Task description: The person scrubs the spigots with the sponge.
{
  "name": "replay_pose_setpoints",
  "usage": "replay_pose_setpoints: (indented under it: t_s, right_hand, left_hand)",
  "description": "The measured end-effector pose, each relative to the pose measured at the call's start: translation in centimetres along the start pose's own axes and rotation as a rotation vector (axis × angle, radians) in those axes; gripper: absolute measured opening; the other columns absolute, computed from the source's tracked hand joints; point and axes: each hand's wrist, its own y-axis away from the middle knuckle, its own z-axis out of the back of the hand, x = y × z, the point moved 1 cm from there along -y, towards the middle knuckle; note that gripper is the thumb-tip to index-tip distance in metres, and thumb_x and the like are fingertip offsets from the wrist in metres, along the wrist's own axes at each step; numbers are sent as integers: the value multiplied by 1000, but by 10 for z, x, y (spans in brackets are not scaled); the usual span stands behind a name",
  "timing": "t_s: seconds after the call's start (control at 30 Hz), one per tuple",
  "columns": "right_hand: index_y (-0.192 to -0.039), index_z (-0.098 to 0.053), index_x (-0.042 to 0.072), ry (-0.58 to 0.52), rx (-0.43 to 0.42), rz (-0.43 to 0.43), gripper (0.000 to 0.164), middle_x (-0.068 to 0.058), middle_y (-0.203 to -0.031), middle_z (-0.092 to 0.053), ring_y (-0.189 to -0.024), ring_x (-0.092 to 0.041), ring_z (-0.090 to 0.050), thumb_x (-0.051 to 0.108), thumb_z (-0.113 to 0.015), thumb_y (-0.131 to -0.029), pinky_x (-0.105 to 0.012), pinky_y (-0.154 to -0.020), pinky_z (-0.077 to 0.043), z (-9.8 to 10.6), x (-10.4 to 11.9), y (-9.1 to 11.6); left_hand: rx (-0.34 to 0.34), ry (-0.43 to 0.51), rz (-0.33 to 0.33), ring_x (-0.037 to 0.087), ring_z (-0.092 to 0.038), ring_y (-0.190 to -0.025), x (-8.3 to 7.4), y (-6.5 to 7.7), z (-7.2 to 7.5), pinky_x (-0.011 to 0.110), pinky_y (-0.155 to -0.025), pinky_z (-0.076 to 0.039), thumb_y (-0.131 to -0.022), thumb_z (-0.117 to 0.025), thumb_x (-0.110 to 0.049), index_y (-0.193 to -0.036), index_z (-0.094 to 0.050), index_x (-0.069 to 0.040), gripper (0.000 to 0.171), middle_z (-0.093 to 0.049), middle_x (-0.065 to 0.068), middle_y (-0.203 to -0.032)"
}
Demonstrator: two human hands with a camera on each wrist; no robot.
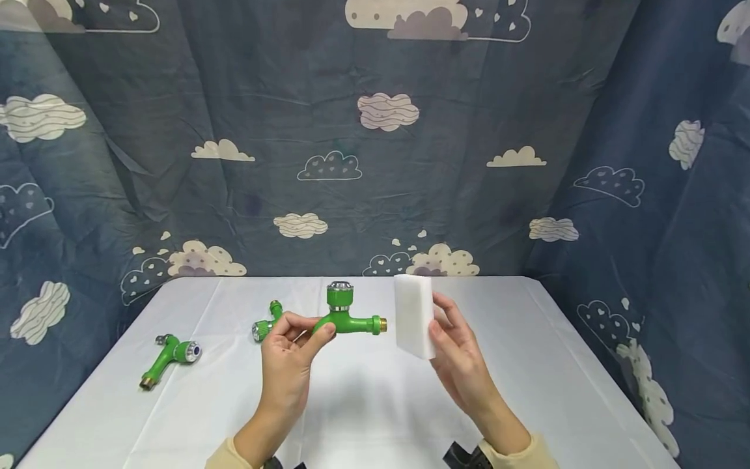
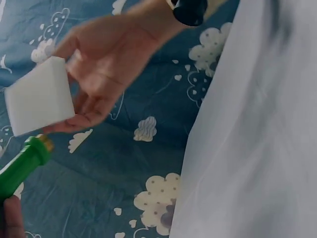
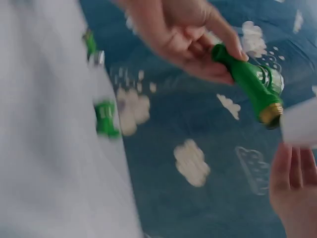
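Note:
My left hand [image 1: 288,355] pinches a green tap [image 1: 346,322] between thumb and fingers, above the table. The tap's knob with a silver top points up, and its brass threaded end points right. Facing that end, my right hand [image 1: 463,358] grips a white sponge block [image 1: 413,316] by its right edge, holding it upright. A small gap shows between brass end and sponge in the head view. In the left wrist view the sponge [image 2: 39,96] is close above the tap's brass end [image 2: 45,143]. The right wrist view shows the tap [image 3: 250,84] with its brass end beside the sponge.
A second green tap [image 1: 170,359] lies on the left part of the white table [image 1: 375,417]. Another green tap [image 1: 266,324] lies behind my left hand, partly hidden by it. A dark blue cloth [image 1: 269,117] with cloud prints hangs behind and at both sides.

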Motion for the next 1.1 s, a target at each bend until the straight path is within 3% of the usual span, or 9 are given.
replay_pose_setpoints:
  t_s: [0.1, 0.2, 0.33, 0.43, 0.57, 0.77, 0.9, 1.0, 1.1]
  right_hand:
    - [-150, -55, 11, 457, -58, 230, 52, -3, -140, -61, -121, -14, -62, -8, -59, -102, -26, -96, -59, -4, 3, -1]
    - [-143, -65, 12, 785, -66, 405, 49, -11, -140, -59, -124, -20, -59, 0, -73, -97, -29, -98, -59, -10, 5, -1]
    - [-139, -70, 19, 993, -56, 513, 33, -17, -141, -57, -125, -28, -56, 29, -67, -108, -33, -98, -53, -12, 7, -1]
    - [-138, -71, 21, 1072, -83, 550, 37, -19, -140, -57, -125, -31, -53, 42, -55, -112, -34, -99, -49, -8, 8, -1]
    - [-137, -72, 20, 1111, -115, 570, 38, -21, -139, -58, -124, -33, -54, 42, -53, -112, -31, -99, -48, -3, 7, -1]
    - [-140, -70, 19, 1127, -159, 513, 40, -21, -141, -56, -124, -34, -56, 43, -54, -112, -35, -100, -51, 4, 3, -3]
    - [-141, -69, 17, 1074, -193, 455, 37, -18, -139, -58, -122, -30, -58, 20, -73, -104, -31, -98, -52, 11, -1, -5]
    - [-145, -65, 17, 901, -166, 331, 52, -11, -138, -63, -119, -21, -62, 1, -75, -97, -24, -97, -56, 15, -5, -6]
    - [-152, -57, 17, 555, -37, 131, 48, -4, -137, -66, -115, -14, -66, 2, -61, -106, -27, -92, -62, 18, -8, -5]
  left_hand:
    - [40, -111, -21, 13, -78, -82, -2, 2, -1, 27, -80, -68, -85, -82, 13, -98, -65, 7, 23, -77, 3, -91]
    - [101, -203, -52, 12, -78, -83, -5, 6, -3, 24, -78, -67, -83, -86, 9, -100, -67, 9, 26, -78, 7, -90]
    - [167, -251, -88, 14, -78, -84, -6, 10, -7, 28, -79, -68, -82, -89, 6, -99, -71, 7, 25, -78, 12, -90]
    - [212, -260, -92, 13, -79, -85, -6, 10, -12, 29, -79, -69, -82, -89, 4, -98, -71, 5, 25, -78, 9, -90]
    - [242, -278, -79, 13, -78, -84, -4, 11, -14, 28, -76, -68, -81, -91, 4, -97, -71, 3, 26, -78, 5, -88]
    - [258, -303, -66, 13, -78, -83, -4, 13, -11, 27, -74, -68, -80, -91, 3, -96, -71, 1, 26, -79, 9, -91]
    - [298, -307, -82, 12, -78, -86, -5, 14, -8, 27, -77, -68, -80, -90, 4, -98, -71, 2, 26, -79, 15, -96]
    - [347, -295, -104, 12, -78, -89, -5, 15, -6, 27, -81, -68, -82, -89, 5, -101, -71, 4, 26, -79, 20, -100]
    - [412, -247, -94, 10, -78, -90, -5, 15, -5, 26, -82, -67, -84, -87, 5, -103, -69, 8, 27, -81, 12, -101]
